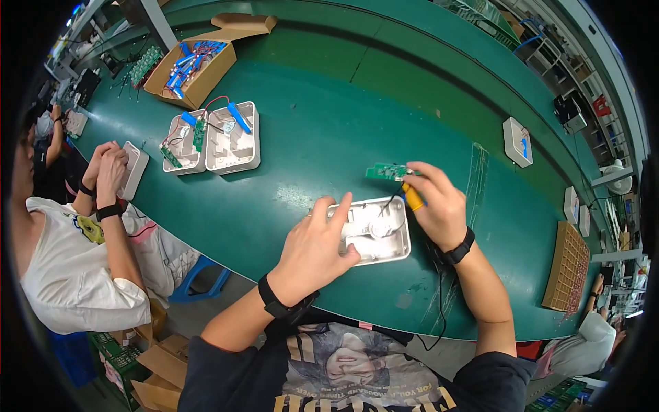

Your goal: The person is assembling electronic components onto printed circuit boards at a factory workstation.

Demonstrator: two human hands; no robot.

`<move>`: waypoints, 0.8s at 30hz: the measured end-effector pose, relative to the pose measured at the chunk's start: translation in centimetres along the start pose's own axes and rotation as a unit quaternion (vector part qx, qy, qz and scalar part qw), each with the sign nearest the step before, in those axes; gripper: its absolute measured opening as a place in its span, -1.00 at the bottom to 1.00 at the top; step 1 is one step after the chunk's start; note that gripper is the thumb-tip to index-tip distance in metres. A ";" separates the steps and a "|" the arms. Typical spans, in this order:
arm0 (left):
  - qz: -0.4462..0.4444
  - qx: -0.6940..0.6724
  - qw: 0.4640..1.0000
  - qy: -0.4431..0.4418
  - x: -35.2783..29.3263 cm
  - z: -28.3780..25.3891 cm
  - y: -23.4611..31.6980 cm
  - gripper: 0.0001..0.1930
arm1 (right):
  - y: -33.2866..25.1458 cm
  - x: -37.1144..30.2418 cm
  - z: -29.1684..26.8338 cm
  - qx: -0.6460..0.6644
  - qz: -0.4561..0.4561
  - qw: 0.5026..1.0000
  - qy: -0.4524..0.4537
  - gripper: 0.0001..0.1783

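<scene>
My left hand (317, 248) rests flat on the left part of a white plastic housing (384, 246) that lies on the green bench near its front edge. My right hand (439, 202) hovers over the housing's right end, gripping a yellow-handled tool (414, 199). A small green circuit board (386, 171) sits at its fingertips, linked by thin wires to the housing. Inside the housing a round part (379, 228) shows.
Two more white housings (213, 139) with boards and blue cells lie farther left, behind them a cardboard box (192, 69) of blue cells. A person at the left handles another white housing (133, 169). A white part (517, 141) and a brown tray (568, 268) lie right.
</scene>
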State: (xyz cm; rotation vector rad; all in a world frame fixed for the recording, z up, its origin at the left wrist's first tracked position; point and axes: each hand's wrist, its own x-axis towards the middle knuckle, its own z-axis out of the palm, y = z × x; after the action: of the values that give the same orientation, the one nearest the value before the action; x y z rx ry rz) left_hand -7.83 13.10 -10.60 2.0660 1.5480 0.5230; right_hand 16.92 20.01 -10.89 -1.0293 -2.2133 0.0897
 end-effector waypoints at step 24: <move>0.124 -0.101 0.980 0.117 1.1 1.3 -3.7 -0.73 | -3.9 0.8 1.1 0.033 -0.004 0.981 -0.192 -0.85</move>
State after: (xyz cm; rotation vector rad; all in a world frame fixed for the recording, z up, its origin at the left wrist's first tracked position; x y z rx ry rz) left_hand -9.65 14.82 -13.83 2.1060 1.3010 1.0053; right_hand 13.39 18.16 -9.98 -1.0329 -2.5401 0.3845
